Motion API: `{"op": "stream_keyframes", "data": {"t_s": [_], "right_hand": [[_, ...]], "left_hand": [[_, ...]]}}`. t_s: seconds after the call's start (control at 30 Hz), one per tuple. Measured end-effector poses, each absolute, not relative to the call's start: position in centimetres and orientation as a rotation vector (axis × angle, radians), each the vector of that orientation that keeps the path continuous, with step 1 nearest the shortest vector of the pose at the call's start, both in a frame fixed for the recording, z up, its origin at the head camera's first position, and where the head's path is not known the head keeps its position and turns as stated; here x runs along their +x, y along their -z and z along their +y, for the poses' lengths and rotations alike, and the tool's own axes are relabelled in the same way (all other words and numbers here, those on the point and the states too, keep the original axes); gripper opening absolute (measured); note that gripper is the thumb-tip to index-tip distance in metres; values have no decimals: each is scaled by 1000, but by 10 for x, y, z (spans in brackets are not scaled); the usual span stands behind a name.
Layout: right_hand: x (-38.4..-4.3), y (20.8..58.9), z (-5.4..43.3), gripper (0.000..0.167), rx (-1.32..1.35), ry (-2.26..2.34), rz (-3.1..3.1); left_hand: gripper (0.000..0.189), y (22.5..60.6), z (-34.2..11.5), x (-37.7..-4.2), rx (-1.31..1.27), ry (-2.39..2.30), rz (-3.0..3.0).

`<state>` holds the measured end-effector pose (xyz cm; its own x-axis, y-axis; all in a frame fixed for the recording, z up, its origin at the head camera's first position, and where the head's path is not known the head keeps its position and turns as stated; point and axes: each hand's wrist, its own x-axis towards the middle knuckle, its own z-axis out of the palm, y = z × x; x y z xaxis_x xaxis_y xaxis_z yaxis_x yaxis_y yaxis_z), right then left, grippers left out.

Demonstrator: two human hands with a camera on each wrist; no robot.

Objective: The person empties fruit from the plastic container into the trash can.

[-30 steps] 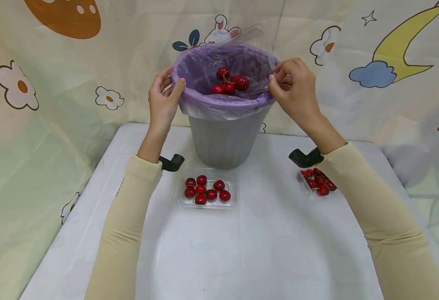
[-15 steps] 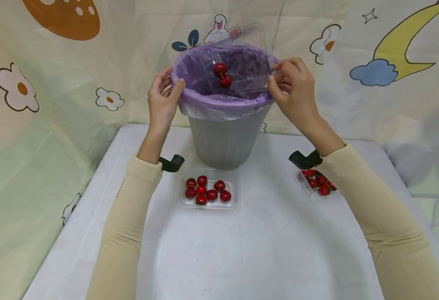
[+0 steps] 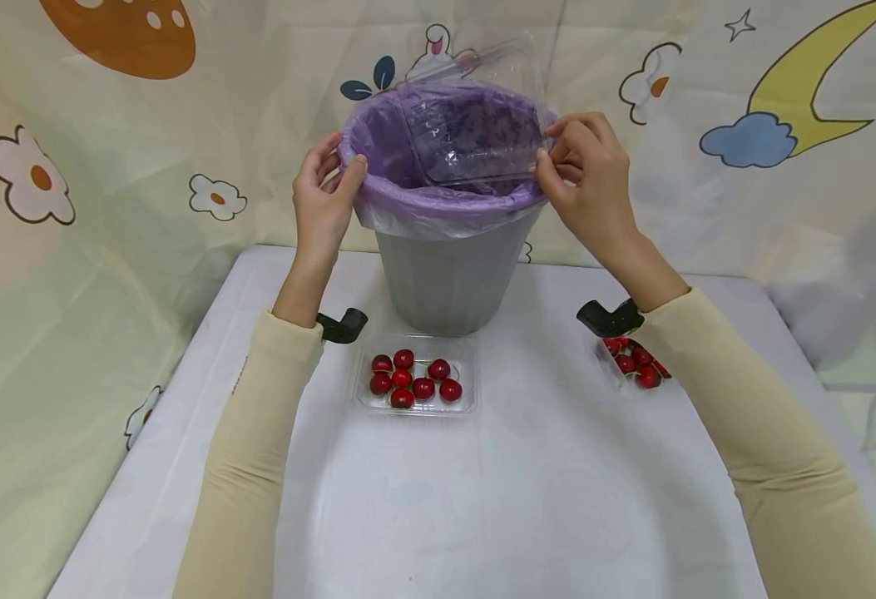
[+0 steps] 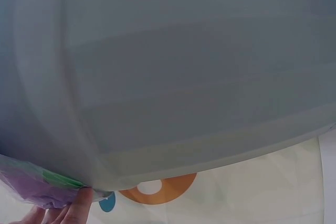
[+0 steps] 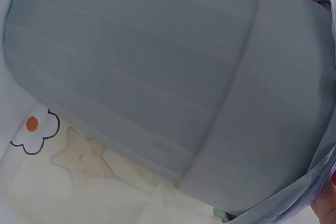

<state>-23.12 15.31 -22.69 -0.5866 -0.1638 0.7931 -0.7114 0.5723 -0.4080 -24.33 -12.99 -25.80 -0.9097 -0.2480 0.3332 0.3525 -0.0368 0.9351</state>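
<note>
One clear container (image 3: 475, 146) tilted in the mouth of a grey bin (image 3: 452, 279).
Right hand (image 3: 590, 170) pinches its edge; left hand (image 3: 325, 191) grips purple liner (image 3: 438, 203) at the bin's rim. Container probably light, slick, thin-walled, apt to crease: best held by its lip.

I've got 1 clear plastic container (image 3: 475, 129) on my feed, tipped up steeply, lower edge at the mouth of a gray ribbed bin (image 3: 448, 283). Bin's standing upright, and I can see its thin purple bag liner (image 3: 441, 204) folded out over the rim.
</note>
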Motion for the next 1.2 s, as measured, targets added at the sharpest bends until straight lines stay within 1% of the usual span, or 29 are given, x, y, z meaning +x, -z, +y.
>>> {"op": "stream_keyframes", "data": {"t_s": [0.3,0.7,1.2], "right_hand": [[-233,229,154,19,648,-976,-2079],[-238,233,155,20,636,-1135,-1964],[-234,227,157,21,378,-1418,-2006]], "left_hand": [[50,259,-130,-243,-114,2003,-1837],[50,259,-130,-244,-110,1989,-1846],[50,258,-130,-242,-102,2007,-1839]]}}
